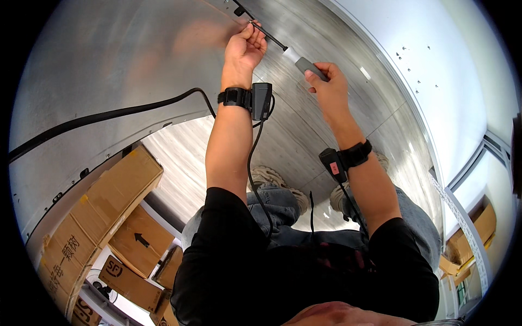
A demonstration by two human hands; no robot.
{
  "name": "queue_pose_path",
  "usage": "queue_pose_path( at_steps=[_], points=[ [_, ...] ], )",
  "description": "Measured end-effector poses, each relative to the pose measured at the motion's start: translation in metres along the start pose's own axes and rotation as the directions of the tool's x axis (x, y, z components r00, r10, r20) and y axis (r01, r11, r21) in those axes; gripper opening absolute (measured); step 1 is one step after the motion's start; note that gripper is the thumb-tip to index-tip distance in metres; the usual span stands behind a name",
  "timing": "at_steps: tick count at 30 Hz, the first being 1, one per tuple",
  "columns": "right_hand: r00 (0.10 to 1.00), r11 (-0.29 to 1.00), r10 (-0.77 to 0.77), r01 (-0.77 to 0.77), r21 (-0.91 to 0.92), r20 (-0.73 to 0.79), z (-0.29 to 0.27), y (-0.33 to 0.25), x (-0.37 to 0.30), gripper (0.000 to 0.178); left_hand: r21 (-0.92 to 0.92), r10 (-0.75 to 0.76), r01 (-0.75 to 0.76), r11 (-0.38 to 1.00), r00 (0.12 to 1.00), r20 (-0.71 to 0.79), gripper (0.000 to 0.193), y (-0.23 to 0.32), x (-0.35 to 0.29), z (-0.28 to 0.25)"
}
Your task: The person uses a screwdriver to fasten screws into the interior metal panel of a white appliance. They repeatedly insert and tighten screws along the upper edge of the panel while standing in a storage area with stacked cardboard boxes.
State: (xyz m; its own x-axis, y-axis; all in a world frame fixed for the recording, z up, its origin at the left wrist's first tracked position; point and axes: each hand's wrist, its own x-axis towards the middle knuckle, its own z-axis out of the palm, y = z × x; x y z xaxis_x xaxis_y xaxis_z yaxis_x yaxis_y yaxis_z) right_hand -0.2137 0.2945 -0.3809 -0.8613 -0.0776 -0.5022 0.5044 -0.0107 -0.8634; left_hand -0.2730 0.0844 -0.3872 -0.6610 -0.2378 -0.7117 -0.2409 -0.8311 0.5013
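My right hand [330, 84] is closed round the grey and white handle of a screwdriver [305, 65]. Its long black shaft slants up and left to the edge of a large grey metal panel [136, 60]. At the shaft's far end, my left hand [246, 48] has thumb and forefinger pinched together, the other fingers curled beside the shaft. A tiny metallic glint shows at those fingertips, too small to name. Just above them, a small black clip [239, 10] sits by the panel's edge.
A thick black cable [114, 114] crosses the panel. Cardboard boxes [103, 201] stand at lower left, with another carton [472, 239] on the right beside a perforated metal upright [467, 228]. A white panel [429, 60] with small screws on it rises at right. Grey floor [293, 136] lies below.
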Motion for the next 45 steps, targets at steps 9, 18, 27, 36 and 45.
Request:
queue_pose_path(
  at_steps=[9,18,27,36,45],
  points=[
    [0.994,0.998,-0.045,0.050,0.046,-0.097,0.012,0.008,-0.007,0.038,0.146,0.047,-0.059,0.987,0.995,0.090,0.016,-0.002,0.003,-0.011],
    [0.993,0.977,0.116,-0.110,0.182,-0.019,0.004,-0.006,-0.008,0.034,0.197,0.074,-0.109,0.974,0.981,0.178,0.019,-0.006,0.004,-0.017],
    [0.991,0.972,0.128,-0.134,0.194,0.045,0.002,-0.005,-0.009,0.036,0.211,0.097,-0.125,0.970,0.985,0.141,0.017,-0.008,0.007,-0.020],
    [0.983,0.975,0.146,-0.163,0.153,0.114,-0.009,-0.008,-0.006,0.044,0.192,0.115,-0.140,0.971,0.984,0.138,0.016,-0.009,0.006,-0.017],
    [0.995,0.979,0.093,-0.095,0.178,0.020,-0.002,0.001,-0.005,0.044,0.187,0.117,-0.141,0.972,0.984,0.137,0.018,-0.009,0.007,-0.016]
  ],
)
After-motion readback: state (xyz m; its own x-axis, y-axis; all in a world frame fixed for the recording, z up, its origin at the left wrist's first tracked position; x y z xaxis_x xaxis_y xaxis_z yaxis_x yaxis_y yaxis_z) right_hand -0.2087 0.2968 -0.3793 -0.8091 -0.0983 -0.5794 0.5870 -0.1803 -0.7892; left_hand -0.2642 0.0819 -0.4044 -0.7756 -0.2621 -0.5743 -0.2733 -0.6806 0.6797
